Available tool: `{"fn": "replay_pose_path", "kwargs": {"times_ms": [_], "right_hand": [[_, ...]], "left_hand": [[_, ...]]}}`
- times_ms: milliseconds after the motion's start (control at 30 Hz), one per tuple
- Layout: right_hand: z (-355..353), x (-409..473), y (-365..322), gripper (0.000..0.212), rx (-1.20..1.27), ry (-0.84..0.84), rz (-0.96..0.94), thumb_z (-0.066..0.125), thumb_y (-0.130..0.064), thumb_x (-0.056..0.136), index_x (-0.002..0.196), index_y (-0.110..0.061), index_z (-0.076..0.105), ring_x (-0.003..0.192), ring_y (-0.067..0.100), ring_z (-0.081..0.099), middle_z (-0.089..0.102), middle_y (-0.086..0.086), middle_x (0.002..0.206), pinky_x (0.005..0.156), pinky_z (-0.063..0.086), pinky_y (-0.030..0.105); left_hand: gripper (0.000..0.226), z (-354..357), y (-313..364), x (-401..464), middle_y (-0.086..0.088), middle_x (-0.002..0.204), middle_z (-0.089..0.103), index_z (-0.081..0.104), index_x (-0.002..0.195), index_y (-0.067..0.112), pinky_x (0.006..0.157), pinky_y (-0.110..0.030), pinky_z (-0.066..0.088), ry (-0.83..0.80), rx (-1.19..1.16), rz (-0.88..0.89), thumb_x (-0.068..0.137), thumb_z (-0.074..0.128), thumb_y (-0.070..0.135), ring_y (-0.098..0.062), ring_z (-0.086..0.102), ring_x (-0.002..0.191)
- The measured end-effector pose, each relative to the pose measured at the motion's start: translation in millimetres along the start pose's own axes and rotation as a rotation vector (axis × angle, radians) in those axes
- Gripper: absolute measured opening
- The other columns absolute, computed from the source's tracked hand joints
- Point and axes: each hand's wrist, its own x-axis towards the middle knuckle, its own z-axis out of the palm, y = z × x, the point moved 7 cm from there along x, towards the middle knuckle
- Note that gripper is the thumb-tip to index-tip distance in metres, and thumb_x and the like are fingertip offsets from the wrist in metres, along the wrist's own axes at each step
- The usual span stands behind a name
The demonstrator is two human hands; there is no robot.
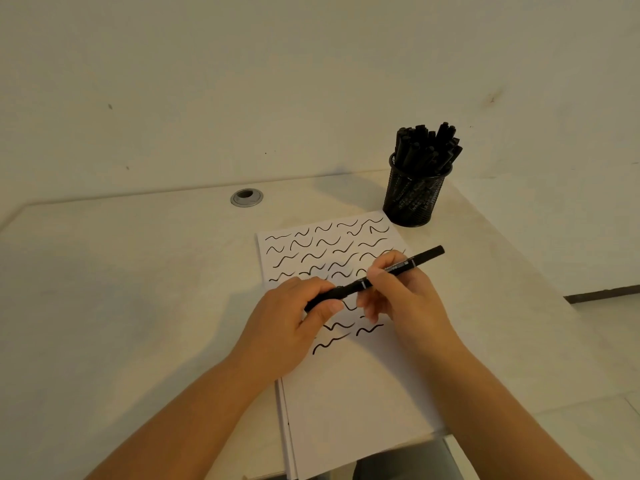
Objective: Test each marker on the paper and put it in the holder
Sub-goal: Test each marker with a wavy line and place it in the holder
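Head view: black marker (377,277) held level over the paper (346,368), mid-surface toward the right edge. Left hand (291,327) pinching the cap end, right hand (405,296) curled round the barrel. Looks like capping or uncapping; cannot tell which. Rows of black squiggles (325,251) already down. Mesh holder (414,195), packed with markers, near the far right corner. Next: cap seated, then a drop into the holder.

A grey cable grommet (246,197) sits in the white desk (104,289).
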Motion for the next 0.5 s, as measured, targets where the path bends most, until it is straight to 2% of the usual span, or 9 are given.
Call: {"fn": "replay_pose_path", "kwargs": {"times_ms": [67,200,367,500], "right_hand": [[5.1,-1.2,-0.1,0.026,0.001,-0.051,-0.009,0.051,-0.006,0.091,0.068,-0.019,0.056,0.046,0.014,0.052,0.06,0.002,0.053,0.047,0.044,0.021],[7.4,-1.5,-0.1,0.016,0.011,-0.121,-0.047,0.055,-0.011,0.089,0.075,-0.015,0.05,0.045,0.012,0.046,0.055,-0.004,0.051,0.046,0.04,0.018],[10.3,-1.5,1.0,0.011,0.039,-0.209,-0.083,0.052,-0.017,0.084,0.079,-0.011,0.044,0.046,0.01,0.038,0.049,-0.005,0.05,0.048,0.035,0.018],[9.4,-0.5,2.4,0.01,0.028,-0.204,-0.103,0.052,-0.018,0.084,0.08,-0.012,0.045,0.048,0.01,0.04,0.049,-0.007,0.051,0.05,0.036,0.019]], "left_hand": [[0.033,1.3,3.2,-0.6,0.006,0.066,0.051,0.06,0.093,0.023,0.057,-0.025,0.037,0.001,0.025,0.017,0.087,0.037,0.046,-0.01,0.046,0.063],[0.028,0.8,10.0,-1.5,0.011,0.058,0.042,0.052,0.083,0.025,0.052,-0.018,0.027,0.009,0.053,0.049,0.089,0.033,0.045,-0.008,0.042,0.055],[0.033,2.1,14.3,-3.2,0.014,0.05,0.036,0.057,0.081,0.014,0.051,-0.014,0.03,0.001,-0.002,0.062,0.089,0.034,0.037,-0.001,0.046,0.057],[0.033,1.6,14.7,-2.3,0.014,0.046,0.039,0.058,0.081,0.013,0.049,-0.013,0.031,0.007,-0.042,0.068,0.089,0.036,0.036,0.001,0.046,0.054]]}}
